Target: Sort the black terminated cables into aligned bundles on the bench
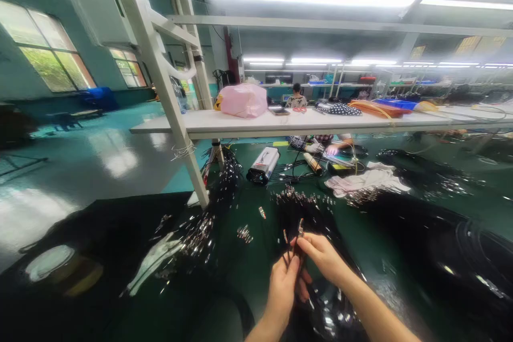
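In front of me, my left hand (281,284) is closed around thin black cables, whose ends stick up between the fingers. My right hand (318,256) pinches a small metal connector (301,226) at the end of one cable, just above the left thumb. Both hands nearly touch. Behind them a thick bundle of black cables (320,219) lies on the dark green table, its metal tips pointing away from me. A little pile of metal connectors (245,233) lies to the left, with a single small piece (262,212) beyond it.
A white shelf (256,131) on a metal post (168,85) crosses above the table, carrying a pink bag (244,100). Beneath it are a grey-white device (264,164) and a pale cloth (366,180). More cable bundles (436,246) lie right. A co-worker's hands (332,148) are across the table.
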The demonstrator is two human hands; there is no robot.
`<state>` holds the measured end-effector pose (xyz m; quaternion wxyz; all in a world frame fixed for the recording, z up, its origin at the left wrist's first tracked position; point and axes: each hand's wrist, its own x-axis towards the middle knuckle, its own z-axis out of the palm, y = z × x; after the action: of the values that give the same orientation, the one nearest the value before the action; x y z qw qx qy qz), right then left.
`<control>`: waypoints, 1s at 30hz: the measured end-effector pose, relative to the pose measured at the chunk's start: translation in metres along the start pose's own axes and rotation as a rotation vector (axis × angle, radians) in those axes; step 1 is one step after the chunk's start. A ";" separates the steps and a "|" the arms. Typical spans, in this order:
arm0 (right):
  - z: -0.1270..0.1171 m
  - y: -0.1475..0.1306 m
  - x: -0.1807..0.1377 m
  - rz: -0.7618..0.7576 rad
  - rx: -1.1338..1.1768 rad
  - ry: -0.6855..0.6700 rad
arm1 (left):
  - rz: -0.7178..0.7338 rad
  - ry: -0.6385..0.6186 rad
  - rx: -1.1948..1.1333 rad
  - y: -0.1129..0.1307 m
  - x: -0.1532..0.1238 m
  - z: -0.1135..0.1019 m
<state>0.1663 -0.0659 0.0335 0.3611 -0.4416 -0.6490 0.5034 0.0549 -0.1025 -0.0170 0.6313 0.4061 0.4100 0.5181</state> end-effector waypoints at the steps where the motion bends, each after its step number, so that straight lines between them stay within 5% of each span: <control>1: 0.001 0.001 0.000 -0.003 -0.005 0.025 | -0.001 -0.014 0.009 0.000 0.001 0.000; 8: 0.000 -0.004 0.002 -0.081 0.002 0.185 | 0.048 -0.083 0.187 -0.003 0.008 -0.017; 12: -0.001 -0.007 0.005 -0.117 0.027 0.147 | 0.011 -0.239 0.264 0.000 0.009 -0.024; 18: 0.003 -0.007 0.005 -0.012 -0.028 0.120 | 0.065 -0.149 0.081 0.009 0.010 -0.011; 24: 0.009 0.009 0.006 0.024 0.213 0.008 | -0.117 -0.231 -0.046 -0.001 0.015 -0.006; 30: 0.014 0.024 0.005 0.188 0.287 -0.084 | -0.070 -0.285 0.164 -0.006 0.015 -0.017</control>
<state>0.1570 -0.0630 0.0068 0.3444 -0.4230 -0.5407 0.6404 0.0427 -0.0872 -0.0301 0.6656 0.5109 0.3712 0.3976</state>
